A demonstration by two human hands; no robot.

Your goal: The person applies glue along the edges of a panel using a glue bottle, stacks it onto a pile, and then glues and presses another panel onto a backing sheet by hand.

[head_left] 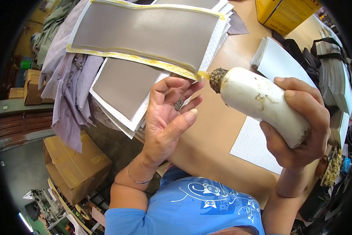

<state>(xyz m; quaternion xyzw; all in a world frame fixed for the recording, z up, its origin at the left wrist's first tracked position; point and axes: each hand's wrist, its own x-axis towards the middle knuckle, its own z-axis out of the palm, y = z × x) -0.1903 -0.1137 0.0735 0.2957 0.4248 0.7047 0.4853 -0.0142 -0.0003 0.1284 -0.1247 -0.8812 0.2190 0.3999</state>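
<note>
My right hand (301, 121) is wrapped around a white squeeze glue bottle (262, 94), tilted with its neck to the left. Dried brown crust cakes the neck, and the yellowish nozzle tip (203, 74) meets the lower right corner of a grey panel (144, 31). This panel has a white border, with yellow glue (137, 59) along its long edges. Just below that corner is my left hand (170, 113), palm up, fingers loosely curled and apart, with a ring on one finger. Whether its fingertips touch the panel's underside I cannot tell.
More white-bordered grey panels (125, 90) are stacked beneath, on a tan table (211, 129). Lilac cloth (72, 86) hangs at the left. White sheets (281, 62) lie at the right, near a yellow tin (285, 15). A cardboard box (74, 164) stands on the floor.
</note>
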